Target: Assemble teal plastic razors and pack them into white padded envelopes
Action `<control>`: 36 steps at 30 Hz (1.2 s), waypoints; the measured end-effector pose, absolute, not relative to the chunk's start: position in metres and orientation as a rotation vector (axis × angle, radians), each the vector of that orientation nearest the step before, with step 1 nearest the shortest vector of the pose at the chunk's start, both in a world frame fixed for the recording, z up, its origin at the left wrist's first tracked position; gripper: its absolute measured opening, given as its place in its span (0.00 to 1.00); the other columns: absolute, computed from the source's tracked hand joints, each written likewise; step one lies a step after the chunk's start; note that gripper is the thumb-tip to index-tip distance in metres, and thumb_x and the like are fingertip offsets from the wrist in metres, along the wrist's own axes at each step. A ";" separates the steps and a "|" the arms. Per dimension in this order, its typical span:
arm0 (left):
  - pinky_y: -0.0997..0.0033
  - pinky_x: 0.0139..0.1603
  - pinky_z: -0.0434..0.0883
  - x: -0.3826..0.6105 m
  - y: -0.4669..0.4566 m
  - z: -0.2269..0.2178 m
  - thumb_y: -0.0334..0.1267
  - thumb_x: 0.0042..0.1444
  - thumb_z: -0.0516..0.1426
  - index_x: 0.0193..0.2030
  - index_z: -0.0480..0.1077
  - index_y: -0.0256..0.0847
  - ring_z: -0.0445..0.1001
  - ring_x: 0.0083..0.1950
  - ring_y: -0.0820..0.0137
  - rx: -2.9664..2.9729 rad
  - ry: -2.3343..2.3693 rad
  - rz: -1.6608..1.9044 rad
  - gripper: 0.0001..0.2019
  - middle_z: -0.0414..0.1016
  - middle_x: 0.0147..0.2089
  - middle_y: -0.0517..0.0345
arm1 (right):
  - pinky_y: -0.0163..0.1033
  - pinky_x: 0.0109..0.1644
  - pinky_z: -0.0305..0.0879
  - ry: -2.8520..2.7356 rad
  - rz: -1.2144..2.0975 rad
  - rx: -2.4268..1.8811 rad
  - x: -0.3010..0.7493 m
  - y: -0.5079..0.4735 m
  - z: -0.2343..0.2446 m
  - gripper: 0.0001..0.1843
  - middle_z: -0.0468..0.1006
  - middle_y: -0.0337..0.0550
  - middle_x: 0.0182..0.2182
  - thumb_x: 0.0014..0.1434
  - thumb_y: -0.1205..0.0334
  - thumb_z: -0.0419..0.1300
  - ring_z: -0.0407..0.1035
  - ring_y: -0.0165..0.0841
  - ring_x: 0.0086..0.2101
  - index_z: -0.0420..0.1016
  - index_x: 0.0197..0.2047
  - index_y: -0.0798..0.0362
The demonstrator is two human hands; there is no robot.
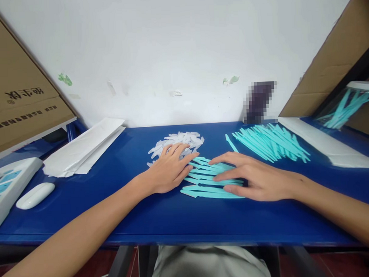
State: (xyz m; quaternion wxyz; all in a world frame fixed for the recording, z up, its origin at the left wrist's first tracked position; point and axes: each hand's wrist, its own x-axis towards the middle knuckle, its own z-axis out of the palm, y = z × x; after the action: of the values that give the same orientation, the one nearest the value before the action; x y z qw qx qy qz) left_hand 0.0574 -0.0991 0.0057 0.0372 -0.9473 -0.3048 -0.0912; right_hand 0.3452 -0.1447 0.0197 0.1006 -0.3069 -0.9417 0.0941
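Observation:
Several turquoise eyebrow razors [210, 191] lie side by side in a row on the blue table, their narrow heads pointing left. My right hand [252, 176] rests over the handle ends, fingers spread and touching them. My left hand [166, 171] is palm down, fingers apart, reaching over a heap of small translucent white caps [187, 139]. Its thumb and forefinger are by the razor heads, and the palm side is hidden. Farther right lies a larger pile of turquoise razors [271, 141], with a single razor [232, 143] just left of it.
On the left are white paper-like sleeves [82, 152], a white mouse-shaped object [35, 196] and a white box with blue patches [13, 181]. A white strip [326, 143] and a clear container [347, 106] of razors stand right. Cardboard [22, 79] flanks the wall [169, 54].

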 end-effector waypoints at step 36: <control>0.37 0.68 0.54 0.055 -0.094 0.007 0.48 0.73 0.39 0.70 0.60 0.49 0.53 0.72 0.47 -2.899 -1.029 -0.269 0.25 0.58 0.71 0.43 | 0.54 0.51 0.69 -2.568 -0.222 -1.436 0.357 -0.125 0.010 0.28 0.74 0.55 0.55 0.72 0.51 0.42 0.71 0.48 0.51 0.74 0.62 0.53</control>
State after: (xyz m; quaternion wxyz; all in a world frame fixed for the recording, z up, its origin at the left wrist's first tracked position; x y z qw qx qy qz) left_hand 0.0551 -0.0936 0.0074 0.0268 -0.9384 -0.3332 -0.0870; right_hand 0.3574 -0.1250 0.0097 0.0952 -0.4845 -0.8663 -0.0750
